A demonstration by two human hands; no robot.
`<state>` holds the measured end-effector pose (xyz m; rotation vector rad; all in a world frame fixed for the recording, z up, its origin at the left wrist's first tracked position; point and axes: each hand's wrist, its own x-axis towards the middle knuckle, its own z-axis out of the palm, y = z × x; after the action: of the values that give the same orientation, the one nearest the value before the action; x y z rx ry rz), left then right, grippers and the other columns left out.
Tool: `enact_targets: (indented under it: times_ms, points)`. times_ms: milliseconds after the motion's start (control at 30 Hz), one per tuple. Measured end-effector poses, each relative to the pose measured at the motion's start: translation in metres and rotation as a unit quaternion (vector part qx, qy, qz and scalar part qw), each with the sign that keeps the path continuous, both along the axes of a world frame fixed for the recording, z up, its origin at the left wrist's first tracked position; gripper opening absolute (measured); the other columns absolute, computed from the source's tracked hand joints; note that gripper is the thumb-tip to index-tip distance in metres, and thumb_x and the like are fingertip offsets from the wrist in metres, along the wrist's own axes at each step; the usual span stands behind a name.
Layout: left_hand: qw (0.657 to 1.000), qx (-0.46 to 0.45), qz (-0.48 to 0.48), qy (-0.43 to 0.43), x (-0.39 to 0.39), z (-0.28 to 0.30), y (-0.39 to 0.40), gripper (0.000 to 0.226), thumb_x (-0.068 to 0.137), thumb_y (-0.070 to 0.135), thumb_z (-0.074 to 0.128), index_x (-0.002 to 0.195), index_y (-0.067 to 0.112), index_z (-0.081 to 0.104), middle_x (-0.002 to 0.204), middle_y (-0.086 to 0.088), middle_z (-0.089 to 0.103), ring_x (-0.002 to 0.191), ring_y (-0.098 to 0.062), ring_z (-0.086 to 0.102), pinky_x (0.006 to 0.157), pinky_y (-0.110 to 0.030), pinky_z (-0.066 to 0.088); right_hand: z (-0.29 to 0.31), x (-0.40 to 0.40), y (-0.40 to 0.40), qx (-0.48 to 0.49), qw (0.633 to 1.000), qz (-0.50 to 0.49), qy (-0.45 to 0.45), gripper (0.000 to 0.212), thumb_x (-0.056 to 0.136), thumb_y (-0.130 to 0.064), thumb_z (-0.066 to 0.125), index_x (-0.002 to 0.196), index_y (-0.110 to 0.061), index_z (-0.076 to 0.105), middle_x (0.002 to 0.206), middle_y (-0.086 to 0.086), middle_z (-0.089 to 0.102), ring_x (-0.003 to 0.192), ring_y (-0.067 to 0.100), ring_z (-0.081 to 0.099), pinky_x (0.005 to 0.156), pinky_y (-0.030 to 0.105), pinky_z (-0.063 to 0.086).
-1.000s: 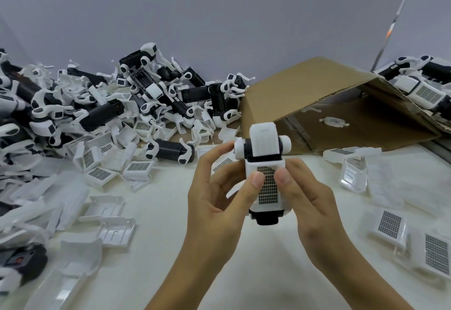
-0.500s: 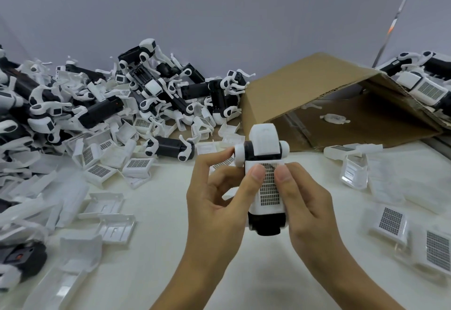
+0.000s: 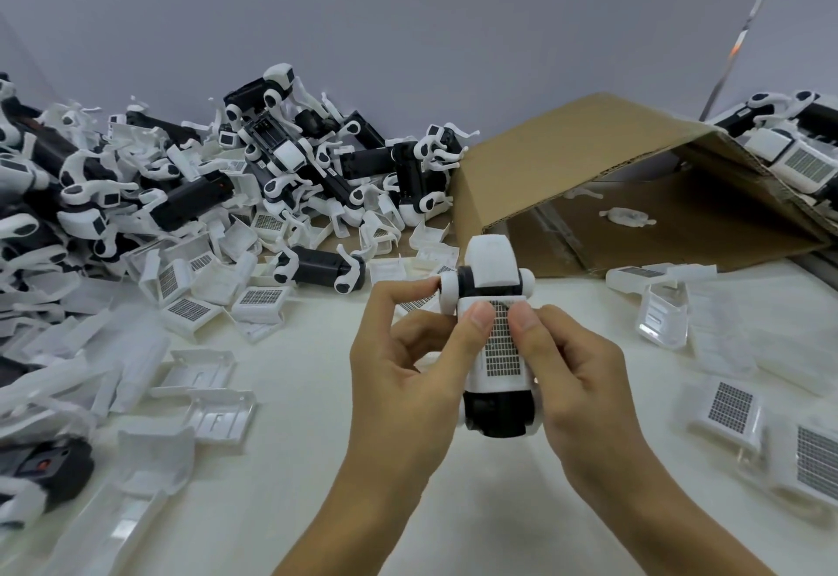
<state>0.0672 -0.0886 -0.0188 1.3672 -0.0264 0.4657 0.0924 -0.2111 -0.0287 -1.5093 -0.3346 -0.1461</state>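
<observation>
The small black and white plastic unit (image 3: 492, 276) is in the air above the white table (image 3: 294, 439), between your two hands; its long axis runs away from you, almost straight up the picture, with the rounded white end far and the black end near you. On its upper face lies the white plastic cover with a dark grid of squares (image 3: 501, 348), along the same axis.

Your left hand (image 3: 399, 376) grasps the unit from the left side with curled fingers, and the forefinger touches the round white knob at the far left corner; your right hand (image 3: 585, 376) grasps it from the right side, and its fingers wrap underneath. Both thumbs (image 3: 476, 317) lie side by side on the far part of the grid cover; neither hand is nearer than the other.

I judge that you are seating this cover; the coming push should then go along the long axis, not across it, with equal pressure from both thumbs.

Further out, loose white grid covers (image 3: 263, 298) lie on the table to the left; behind them is a heap of black and white units (image 3: 272, 167); a brown cardboard box on its side (image 3: 567, 158) is behind your hands to the right; more grid covers (image 3: 730, 407) lie near your right hand.
</observation>
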Motion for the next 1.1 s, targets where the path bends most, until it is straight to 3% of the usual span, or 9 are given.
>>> enact_targets:
  times_ms: [100, 200, 333, 467, 567, 667, 767, 967, 1100]
  points:
    - [1.000, -0.006, -0.018, -0.018, 0.001, 0.002, 0.005, 0.030, 0.076, 0.036, 0.080, 0.101, 0.034, 0.066, 0.095, -0.006, 0.079, 0.094, -0.026, 0.076, 0.074, -0.038, 0.063, 0.003, 0.004, -0.002, 0.080, 0.992, 0.068, 0.070, 0.028, 0.087, -0.050, 0.052, 0.092, -0.043, 0.079, 0.099, -0.006, 0.077, 0.100, 0.011, 0.072, 0.078, 0.023, 0.058]
    - [0.996, -0.020, -0.072, -0.040, 0.002, 0.002, 0.008, 0.024, 0.086, 0.021, 0.069, 0.108, 0.029, 0.070, 0.104, -0.008, 0.078, 0.101, -0.028, 0.074, 0.078, -0.033, 0.060, 0.007, 0.010, -0.008, 0.186, 0.958, 0.126, 0.177, 0.041, 0.088, -0.048, 0.050, 0.110, -0.028, 0.078, 0.115, 0.006, 0.075, 0.107, 0.020, 0.071, 0.092, 0.037, 0.052]
    - [0.990, 0.077, -0.082, -0.085, -0.003, -0.003, 0.004, 0.051, 0.085, 0.001, 0.062, 0.128, 0.027, 0.065, 0.117, 0.000, 0.075, 0.110, -0.020, 0.071, 0.084, -0.030, 0.059, 0.009, 0.012, -0.011, 0.230, 0.941, 0.138, 0.207, 0.045, 0.091, -0.049, 0.046, 0.115, -0.026, 0.076, 0.120, 0.008, 0.073, 0.106, 0.020, 0.071, 0.084, 0.035, 0.057]
    - [0.923, 0.350, 0.006, -0.160, -0.006, -0.009, -0.002, 0.085, 0.076, 0.032, 0.086, 0.149, 0.018, 0.045, 0.139, 0.009, 0.061, 0.124, -0.008, 0.061, 0.097, -0.026, 0.054, 0.007, 0.010, -0.011, 0.220, 0.945, 0.110, 0.215, 0.040, 0.086, -0.055, 0.047, 0.100, -0.038, 0.080, 0.110, 0.002, 0.077, 0.099, 0.016, 0.075, 0.068, 0.029, 0.061]
    - [0.902, 0.395, 0.058, -0.167, -0.007, -0.010, -0.004, 0.083, 0.073, 0.046, 0.083, 0.144, 0.016, 0.051, 0.138, 0.010, 0.061, 0.122, -0.005, 0.061, 0.092, -0.025, 0.056, 0.007, 0.010, -0.010, 0.210, 0.946, 0.112, 0.223, 0.042, 0.087, -0.055, 0.048, 0.106, -0.034, 0.079, 0.113, 0.003, 0.076, 0.101, 0.018, 0.074, 0.071, 0.030, 0.061]
    - [0.961, 0.246, 0.034, -0.117, -0.008, -0.007, -0.007, 0.059, 0.074, 0.046, 0.081, 0.128, 0.034, 0.061, 0.121, 0.021, 0.070, 0.110, -0.004, 0.068, 0.086, -0.020, 0.057, 0.010, 0.008, -0.008, 0.188, 0.956, 0.132, 0.183, 0.039, 0.088, -0.056, 0.054, 0.109, -0.033, 0.077, 0.115, 0.004, 0.075, 0.107, 0.019, 0.072, 0.078, 0.027, 0.059]
    - [0.995, 0.089, -0.022, -0.034, -0.004, -0.006, -0.005, 0.031, 0.082, 0.034, 0.078, 0.108, 0.035, 0.062, 0.106, 0.008, 0.078, 0.098, -0.018, 0.074, 0.082, -0.041, 0.061, 0.009, 0.004, -0.008, 0.064, 0.997, 0.036, 0.023, 0.021, 0.090, -0.055, 0.060, 0.101, -0.046, 0.075, 0.105, -0.008, 0.076, 0.104, 0.013, 0.071, 0.079, 0.020, 0.058]
    - [0.984, -0.091, -0.151, 0.032, 0.004, -0.002, 0.002, 0.024, 0.075, 0.023, 0.077, 0.095, 0.027, 0.064, 0.108, -0.016, 0.076, 0.098, -0.031, 0.073, 0.078, -0.036, 0.058, 0.007, -0.001, -0.009, -0.015, 0.991, -0.043, -0.127, 0.021, 0.086, -0.057, 0.064, 0.105, -0.052, 0.071, 0.103, -0.010, 0.066, 0.100, 0.019, 0.066, 0.074, 0.028, 0.061]
    - [0.941, -0.238, -0.230, 0.064, 0.005, -0.004, 0.004, 0.032, 0.081, 0.019, 0.070, 0.111, 0.012, 0.059, 0.113, -0.027, 0.069, 0.092, -0.033, 0.070, 0.071, -0.038, 0.057, 0.004, -0.006, -0.003, -0.151, 0.954, -0.117, -0.233, 0.039, 0.082, -0.051, 0.070, 0.118, -0.036, 0.063, 0.105, -0.014, 0.058, 0.097, 0.005, 0.061, 0.074, 0.012, 0.050]
